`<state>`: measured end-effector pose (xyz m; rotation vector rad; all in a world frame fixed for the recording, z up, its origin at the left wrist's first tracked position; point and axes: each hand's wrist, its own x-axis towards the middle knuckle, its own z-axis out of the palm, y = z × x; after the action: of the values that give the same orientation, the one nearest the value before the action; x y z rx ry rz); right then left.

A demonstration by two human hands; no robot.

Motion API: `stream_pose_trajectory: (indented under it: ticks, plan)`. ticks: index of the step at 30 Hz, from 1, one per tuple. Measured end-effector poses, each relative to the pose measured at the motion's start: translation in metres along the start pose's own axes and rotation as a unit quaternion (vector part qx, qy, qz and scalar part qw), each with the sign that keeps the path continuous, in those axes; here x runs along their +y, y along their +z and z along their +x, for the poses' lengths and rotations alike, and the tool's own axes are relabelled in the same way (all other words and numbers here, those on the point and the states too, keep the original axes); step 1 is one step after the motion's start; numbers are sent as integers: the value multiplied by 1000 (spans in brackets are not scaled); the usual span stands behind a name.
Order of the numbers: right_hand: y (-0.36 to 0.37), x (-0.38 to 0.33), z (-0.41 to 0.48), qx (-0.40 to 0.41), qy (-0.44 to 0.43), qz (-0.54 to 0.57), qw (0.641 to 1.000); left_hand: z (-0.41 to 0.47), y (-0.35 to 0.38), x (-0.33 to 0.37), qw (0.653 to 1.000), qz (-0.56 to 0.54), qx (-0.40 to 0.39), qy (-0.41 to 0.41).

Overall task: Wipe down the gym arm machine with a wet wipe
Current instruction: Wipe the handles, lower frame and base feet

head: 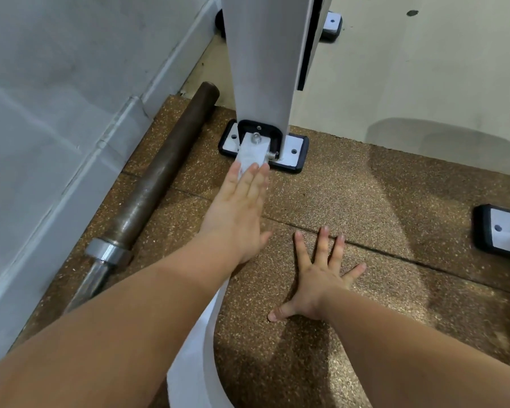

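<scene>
The gym machine's white upright post (262, 69) stands on a black-edged foot plate (295, 153) bolted to the brown speckled floor mat. A curved white frame bar (189, 375) runs from the bottom of the view up to that foot. My left hand (236, 213) lies flat on the bar's far end with its fingers together, pressing a pale, mottled wet wipe (252, 154) that shows just beyond the fingertips, next to a bolt. My right hand (318, 278) rests palm down on the mat with its fingers spread, holding nothing.
A dark barbell sleeve (162, 169) with a chrome collar lies along the grey wall on the left. Another foot plate (504, 231) sits at the right edge and a third (331, 25) behind the post. Pale concrete floor lies beyond the mat.
</scene>
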<state>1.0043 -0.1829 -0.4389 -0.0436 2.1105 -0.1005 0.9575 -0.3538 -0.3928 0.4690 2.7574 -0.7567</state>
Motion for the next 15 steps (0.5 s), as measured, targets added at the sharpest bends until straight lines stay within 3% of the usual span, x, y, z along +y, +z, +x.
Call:
stream_pose_trajectory:
  ticks: [10, 15]
  plan:
    - [5, -1, 1, 24, 1, -3, 1000, -83, 25, 26, 968, -240, -33, -66]
    - [7, -1, 0, 46, 3, -12, 999, -132, 36, 41, 946, -302, -18, -116]
